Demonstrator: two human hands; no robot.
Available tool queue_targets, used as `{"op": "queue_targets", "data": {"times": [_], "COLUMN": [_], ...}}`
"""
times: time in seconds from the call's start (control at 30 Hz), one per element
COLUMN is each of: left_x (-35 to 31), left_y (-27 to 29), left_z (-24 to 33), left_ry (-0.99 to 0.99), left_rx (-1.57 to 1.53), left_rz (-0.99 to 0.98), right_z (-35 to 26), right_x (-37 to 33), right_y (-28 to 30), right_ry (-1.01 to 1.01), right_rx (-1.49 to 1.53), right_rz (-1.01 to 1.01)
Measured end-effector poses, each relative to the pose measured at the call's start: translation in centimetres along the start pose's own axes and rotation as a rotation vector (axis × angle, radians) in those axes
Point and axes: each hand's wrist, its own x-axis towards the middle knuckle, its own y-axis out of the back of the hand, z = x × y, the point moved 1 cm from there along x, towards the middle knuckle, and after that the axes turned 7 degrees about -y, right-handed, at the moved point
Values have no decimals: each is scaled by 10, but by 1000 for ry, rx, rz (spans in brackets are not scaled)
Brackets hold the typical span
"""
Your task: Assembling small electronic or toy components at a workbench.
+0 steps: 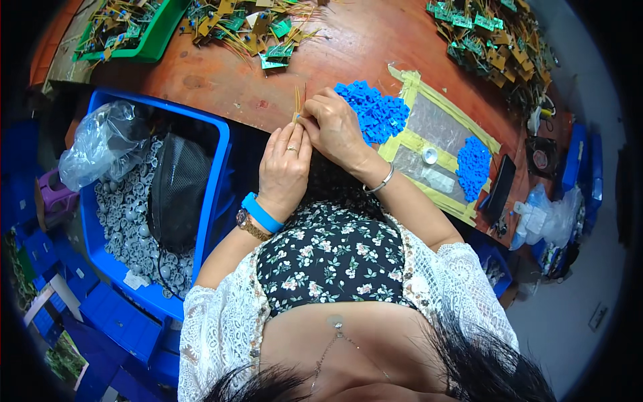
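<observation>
At the table's near edge, my two hands meet fingertip to fingertip. A small brown circuit board (295, 117) is pinched there, mostly hidden by the fingers, with thin yellow wires (297, 98) standing up from it. My left hand (284, 161) has its fingers pressed together, the tips closed on the board's lower part. From the right, my right hand (330, 127) closes thumb and curled fingers at the same board; a speck of blue shows between the tips. Just right of that hand lies a pile of small blue plastic pieces (375, 110).
Circuit boards with wires (278, 33) heap at the back, beside a green bin (151, 43); another heap (502, 47) lies back right. A taped clear sheet (435, 114) bears a white round container (429, 155) and more blue pieces (473, 167). A blue crate (218, 127) with grey parts stands left.
</observation>
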Motion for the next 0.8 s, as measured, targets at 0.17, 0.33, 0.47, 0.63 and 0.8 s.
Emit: {"op": "queue_targets", "data": {"times": [0.17,0.33,0.47,0.63,0.8], "left_x": [34,135,212,273,283], "left_y": [53,105,58,-60,-84], "left_z": [-52,-227,-255,-224,-209], "left_ry": [-21,57,-100,-253,-181], "left_rx": [-188,602,168,366,254], "left_rz": [155,537,546,24,-75], "right_z": [16,39,39,36,33], "right_x": [5,3,4,6,3], "right_y": [19,28,23,24,24], "right_ry": [23,-33,-3,53,55], "right_rx": [92,-207,-246,-242,-190], "right_rz": [81,183,160,73,68]}}
